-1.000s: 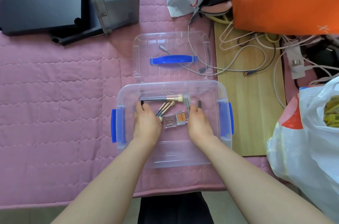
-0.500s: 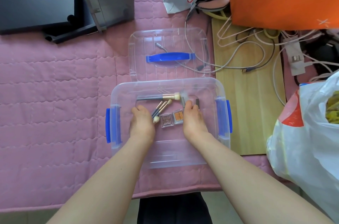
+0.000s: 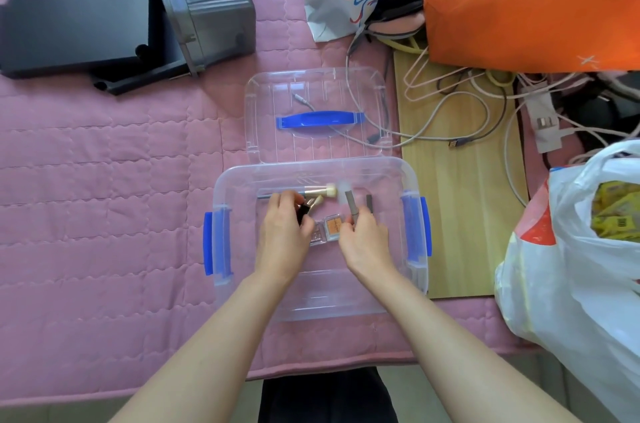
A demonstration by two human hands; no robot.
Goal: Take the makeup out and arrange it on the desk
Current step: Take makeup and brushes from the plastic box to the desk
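A clear plastic box (image 3: 221,249) with blue side latches sits on the pink quilted surface; both my hands are inside it. My left hand (image 3: 282,235) grips the dark handles of several makeup brushes (image 3: 320,194), whose pale bristle heads point right. My right hand (image 3: 365,239) pinches a slim grey makeup stick (image 3: 350,202). A second dark stick (image 3: 370,202) lies just right of it. Two small square eyeshadow pots (image 3: 332,226) lie between my hands on the box floor.
The box's clear lid (image 3: 263,117) with a blue handle lies just behind it. Black cases and a grey container stand far left. A wooden board (image 3: 464,214) with cables lies right, with an orange bag behind and a white plastic bag near right.
My left hand has closed round the brush handles and lifted them slightly. My right hand has moved up onto the grey stick and pinched it.
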